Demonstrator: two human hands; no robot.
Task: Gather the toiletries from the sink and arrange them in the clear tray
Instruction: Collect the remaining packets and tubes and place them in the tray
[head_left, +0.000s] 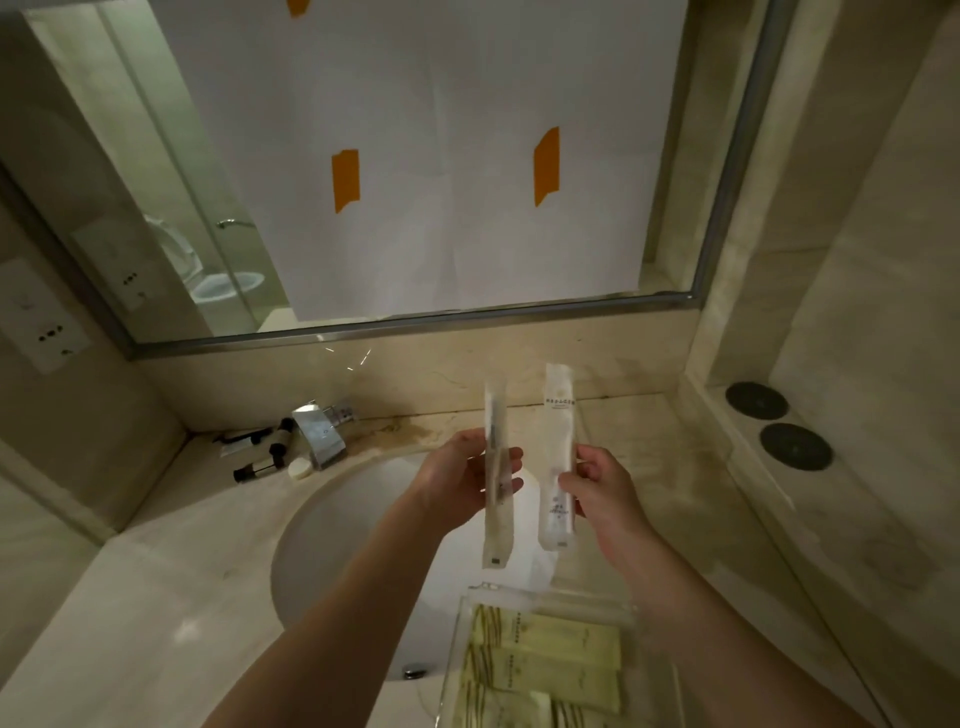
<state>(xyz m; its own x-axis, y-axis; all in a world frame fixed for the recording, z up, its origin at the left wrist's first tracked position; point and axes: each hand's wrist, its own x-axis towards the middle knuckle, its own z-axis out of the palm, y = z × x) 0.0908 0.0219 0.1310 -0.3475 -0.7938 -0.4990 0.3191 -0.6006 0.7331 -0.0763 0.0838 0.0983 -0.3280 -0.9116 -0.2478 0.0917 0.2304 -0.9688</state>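
My left hand (462, 478) grips a long clear sachet (496, 535) with a dark slim item inside, held upright over the white sink basin (332, 551). My right hand (597, 491) pinches a white wrapped sachet (558, 415) with printed text, also upright, just right of the first. Below them, at the basin's near right edge, stands the clear tray (467, 649), which holds several pale green boxes (550, 670) laid flat. More toiletries lie on the counter by the tap: small dark-capped bottles (260, 462) and a round white soap (300, 469).
A chrome tap (319, 434) stands behind the basin at the left. The mirror (415, 156) above is covered with white paper and orange tape. Two dark round coasters (776, 426) sit on the raised ledge at the right. A wall socket (41, 317) is at far left.
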